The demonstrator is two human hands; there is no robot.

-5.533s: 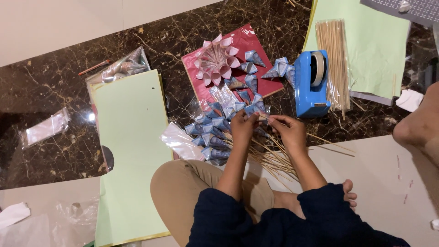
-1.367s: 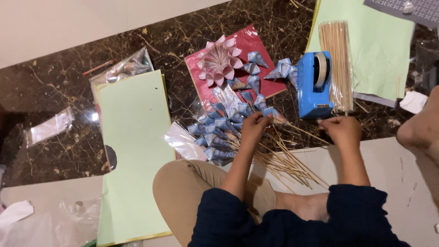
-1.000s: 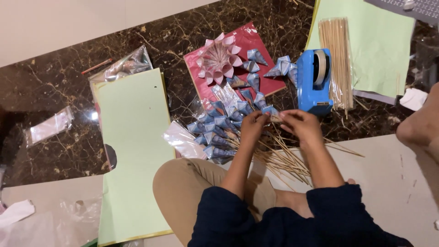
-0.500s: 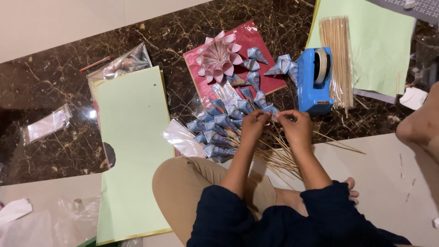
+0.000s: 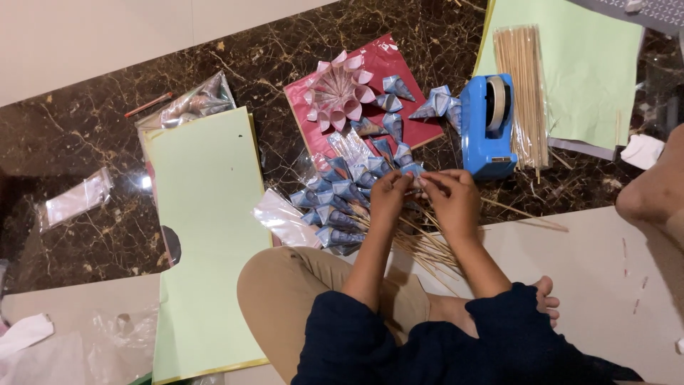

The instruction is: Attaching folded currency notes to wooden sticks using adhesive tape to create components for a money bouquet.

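both hands up close together over the floor, left hand (image 5: pixel 388 194) and right hand (image 5: pixel 450 196) meeting fingertip to fingertip, pinched on a small blue paper cone (image 5: pixel 414 171) held between them; exactly how each finger closes on it too small to make out. right under and toward the body from the hands, a loose spread of thin wooden skewers (image 5: pixel 427 246), fanned out over the floor's pale strip. just left of the left hand, a heap of finished blue cones (image 5: pixel 335 207), touching one another, with a crumpled clear plastic wrapper (image 5: pixel 281 217) beside them. beyond the fingertips, a red sheet (image 5: pixel 370 96) carrying a pink folded paper flower (image 5: pixel 340 89) and a few more blue cones. just past the right hand, a blue tape dispenser (image 5: pixel 488 125), and beside that a bundled pack of skewers (image 5: pixel 524 93) lying partly on a pale green sheet (image 5: pixel 591 71). well off to the left, another long pale green sheet (image 5: pixel 206 235) flat on the dark marble floor (image 5: pixel 85 135).
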